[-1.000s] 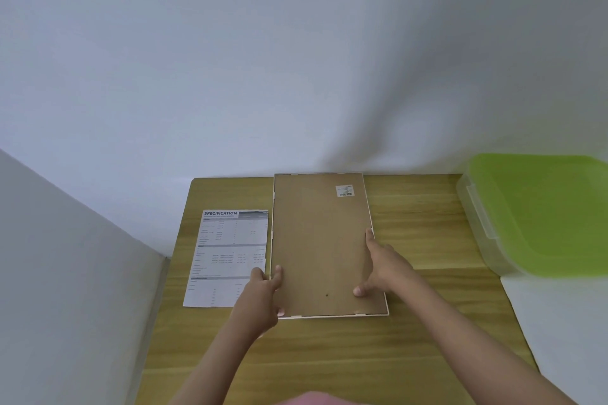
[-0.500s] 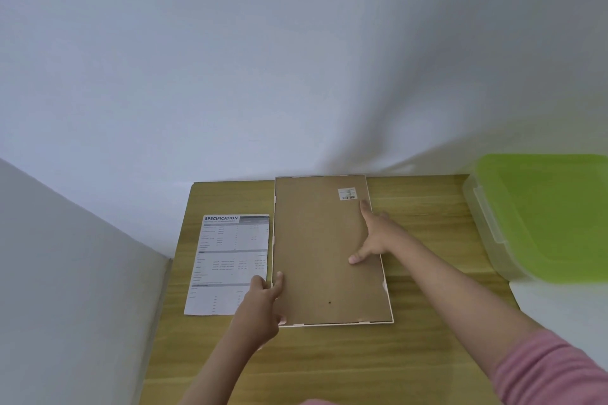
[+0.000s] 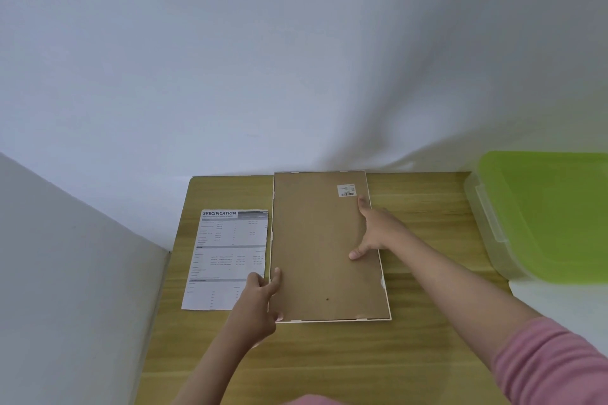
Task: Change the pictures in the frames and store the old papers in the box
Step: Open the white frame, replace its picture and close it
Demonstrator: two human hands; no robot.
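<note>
Plain indoor work corner, possibly a home or office.
Small wooden table [image 3: 427, 207] lower centre, against bare white walls [image 3: 296, 59].

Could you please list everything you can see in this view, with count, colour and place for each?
Picture frame: one, white rim, brown backing board up, face down at the table's middle.
Barcode sticker: one, white, far right corner of the backing.
Specification sheet: one, white with grey print, flat left of the frame.
Storage box: one, clear with green lid, closed, at the right.
Table: one, light wood.
Wall: white, behind.
Left hand: grips the frame's near left edge.
Right hand: fingers spread on the frame's right edge.
Sleeve: pink, right arm.
</note>
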